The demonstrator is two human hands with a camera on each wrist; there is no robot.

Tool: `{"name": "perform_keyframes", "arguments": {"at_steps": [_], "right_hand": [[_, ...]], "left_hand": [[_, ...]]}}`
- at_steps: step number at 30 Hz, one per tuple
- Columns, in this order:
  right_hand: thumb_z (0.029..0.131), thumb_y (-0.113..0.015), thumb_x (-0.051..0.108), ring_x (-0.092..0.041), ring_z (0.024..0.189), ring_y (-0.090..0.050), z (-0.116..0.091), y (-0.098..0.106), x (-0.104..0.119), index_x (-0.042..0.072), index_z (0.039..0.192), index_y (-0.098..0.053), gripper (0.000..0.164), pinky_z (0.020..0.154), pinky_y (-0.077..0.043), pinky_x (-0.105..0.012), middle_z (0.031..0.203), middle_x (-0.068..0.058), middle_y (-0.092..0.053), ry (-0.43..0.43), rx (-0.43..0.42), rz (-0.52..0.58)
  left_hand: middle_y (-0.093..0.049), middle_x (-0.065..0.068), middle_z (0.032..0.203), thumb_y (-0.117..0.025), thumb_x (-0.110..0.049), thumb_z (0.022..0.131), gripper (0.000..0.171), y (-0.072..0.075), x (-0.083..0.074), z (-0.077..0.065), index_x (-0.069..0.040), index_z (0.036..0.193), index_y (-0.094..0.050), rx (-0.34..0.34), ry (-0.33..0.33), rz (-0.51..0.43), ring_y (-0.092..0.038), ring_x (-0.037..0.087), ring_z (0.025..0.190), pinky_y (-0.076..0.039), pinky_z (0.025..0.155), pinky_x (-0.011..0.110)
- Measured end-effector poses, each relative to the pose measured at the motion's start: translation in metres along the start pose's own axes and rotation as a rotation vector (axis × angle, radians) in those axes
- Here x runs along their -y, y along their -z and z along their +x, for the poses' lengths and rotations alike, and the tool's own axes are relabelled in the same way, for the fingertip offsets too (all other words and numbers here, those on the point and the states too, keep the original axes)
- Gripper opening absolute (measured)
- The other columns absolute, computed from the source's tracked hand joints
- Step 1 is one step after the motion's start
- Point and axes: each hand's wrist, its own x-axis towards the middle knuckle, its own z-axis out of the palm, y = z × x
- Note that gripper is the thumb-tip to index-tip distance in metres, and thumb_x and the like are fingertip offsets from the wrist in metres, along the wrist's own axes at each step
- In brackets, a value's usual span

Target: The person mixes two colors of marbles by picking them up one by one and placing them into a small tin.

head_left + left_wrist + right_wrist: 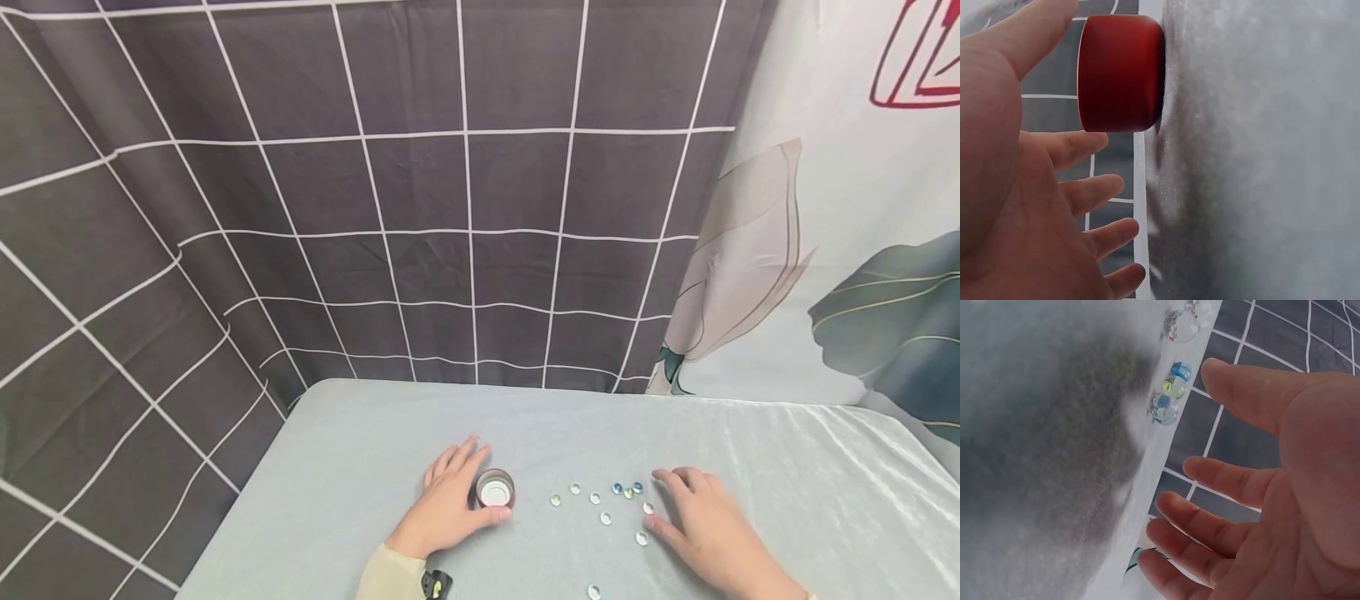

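The glass marbles (pixel 628 493) lay scattered on the pale cloth (pixel 360 450) between the hands, most of them nearer the right hand (pixel 708 521), whose fingers were spread and held nothing; a clear marble (pixel 648 507) lay right at its thumb tip, though I could not tell whether they touched. The red cup (pixel 1121 74) stood mouth up left of the marbles, right beside the left hand (pixel 446 508), whose fingers were also spread, its thumb along the cup's near side; round, it showed no long axis
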Motion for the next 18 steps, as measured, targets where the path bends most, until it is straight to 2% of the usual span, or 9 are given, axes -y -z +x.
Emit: {"name": "perform_keyframes", "arguments": {"at_steps": [5,12,18], "right_hand": [[0.076,-0.086,0.027,-0.034,0.096,-0.06,0.0006,0.0008,0.0041,0.003,0.114,-0.066,0.049,0.085,-0.05,-0.054,0.102,-0.009,-0.061,-0.005,0.021,-0.003],[0.078,-0.085,0.028,-0.035,0.099,-0.061,0.0026,-0.0012,0.0065,0.002,0.114,-0.066,0.048,0.088,-0.051,-0.054,0.103,-0.009,-0.063,-0.046,0.109,-0.02],[0.078,-0.085,0.026,-0.032,0.098,-0.062,0.0023,-0.0034,0.0075,0.003,0.11,-0.066,0.044,0.087,-0.052,-0.051,0.1,-0.006,-0.062,-0.027,0.101,-0.031]], "left_hand": [[-0.032,0.02,0.159,-0.077,-0.056,0.08,0.092,0.0006,0.0011,-0.0004,-0.005,0.149,-0.046,0.008,-0.004,-0.022,-0.024,0.049,0.144,-0.016,0.114,0.067],[-0.036,0.02,0.157,-0.08,-0.053,0.079,0.089,0.0028,0.0007,-0.0006,-0.001,0.144,-0.05,0.008,-0.018,-0.029,-0.027,0.049,0.142,-0.019,0.111,0.069],[-0.039,0.02,0.155,-0.081,-0.05,0.078,0.085,0.0048,-0.0017,-0.0006,-0.002,0.142,-0.052,0.009,-0.018,-0.014,-0.03,0.048,0.141,-0.021,0.111,0.068]]}}
